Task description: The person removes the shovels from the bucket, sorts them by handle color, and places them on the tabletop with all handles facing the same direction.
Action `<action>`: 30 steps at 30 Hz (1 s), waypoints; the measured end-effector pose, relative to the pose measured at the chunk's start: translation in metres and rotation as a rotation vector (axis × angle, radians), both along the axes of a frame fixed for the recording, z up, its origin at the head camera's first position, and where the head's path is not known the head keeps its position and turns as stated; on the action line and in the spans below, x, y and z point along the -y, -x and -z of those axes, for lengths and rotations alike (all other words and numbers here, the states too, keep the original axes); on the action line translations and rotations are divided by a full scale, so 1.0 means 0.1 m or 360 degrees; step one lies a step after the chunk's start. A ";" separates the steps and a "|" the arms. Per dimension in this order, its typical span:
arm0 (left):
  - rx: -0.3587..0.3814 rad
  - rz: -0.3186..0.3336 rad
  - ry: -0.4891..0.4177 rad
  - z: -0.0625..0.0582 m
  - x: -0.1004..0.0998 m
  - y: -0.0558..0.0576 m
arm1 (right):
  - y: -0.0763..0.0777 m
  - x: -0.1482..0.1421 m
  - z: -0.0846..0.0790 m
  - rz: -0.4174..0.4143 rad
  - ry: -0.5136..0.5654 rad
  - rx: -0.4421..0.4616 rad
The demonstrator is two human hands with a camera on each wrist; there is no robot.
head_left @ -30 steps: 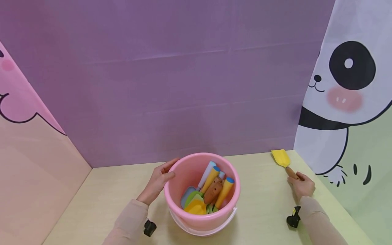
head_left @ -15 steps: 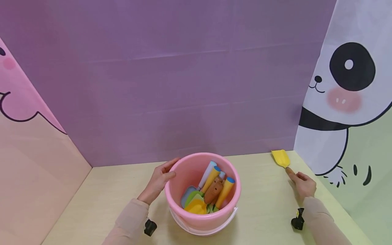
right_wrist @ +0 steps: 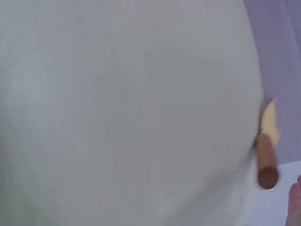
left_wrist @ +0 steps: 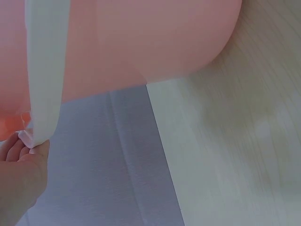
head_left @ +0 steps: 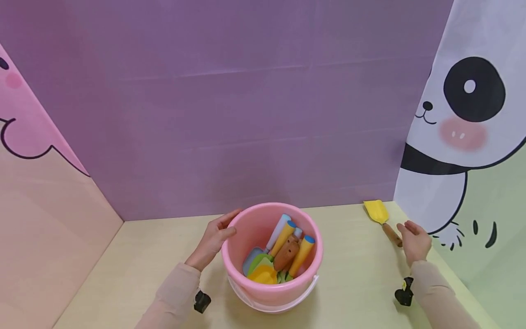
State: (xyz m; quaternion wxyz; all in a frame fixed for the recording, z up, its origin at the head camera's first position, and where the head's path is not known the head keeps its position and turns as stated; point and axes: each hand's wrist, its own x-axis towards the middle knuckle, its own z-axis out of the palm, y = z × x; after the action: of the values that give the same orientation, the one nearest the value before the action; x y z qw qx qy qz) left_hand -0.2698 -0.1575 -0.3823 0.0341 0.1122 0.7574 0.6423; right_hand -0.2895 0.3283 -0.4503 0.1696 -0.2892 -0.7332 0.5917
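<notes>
My left hand [head_left: 210,241] grips the rim of a pink bucket [head_left: 273,297], thumb inside and fingers round the outer left side. In the left wrist view, that hand is at the rim beside the end of the bucket's white handle [left_wrist: 47,61]. A toy shovel [head_left: 376,211] with a yellow blade and brown handle [right_wrist: 267,162] lies on the table at the far right. Just right of its handle, my right hand [head_left: 416,242] is off it, holding nothing; only its fingers [right_wrist: 295,202] show in the right wrist view.
Several toy tools with yellow handles [head_left: 304,257], brown handles [head_left: 286,256] and a yellow scoop [head_left: 264,275] stand in the bucket. A purple wall [head_left: 246,114] closes the back of the pale table [head_left: 345,265]. Printed side panels [head_left: 485,192] flank it.
My right hand has let go of the toy shovel's handle and moved slightly right, leaving the shovel where it lay. The left hand and the bucket have hardly moved.
</notes>
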 end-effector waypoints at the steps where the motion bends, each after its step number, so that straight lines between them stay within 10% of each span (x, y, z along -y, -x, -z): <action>1: 0.0002 0.0000 0.0003 0.00 0.00 0.00 | 0.00 0.01 -0.03 -0.0010 -0.0013 -0.0012; 15: 0.0003 -0.0044 0.0031 0.01 0.01 0.01 | 0.03 0.16 -0.51 -0.0336 -0.0236 -0.0234; 30: 0.0028 -0.0001 0.0041 -0.02 0.00 -0.01 | -0.20 0.72 -1.22 -0.1103 -0.0560 -0.0631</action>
State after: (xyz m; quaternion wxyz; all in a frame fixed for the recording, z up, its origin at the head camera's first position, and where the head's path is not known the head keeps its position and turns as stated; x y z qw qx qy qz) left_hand -0.2685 -0.1578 -0.3799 0.0420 0.1060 0.7654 0.6334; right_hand -0.2693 0.2559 -0.3280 0.1452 0.1263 -0.8298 0.5239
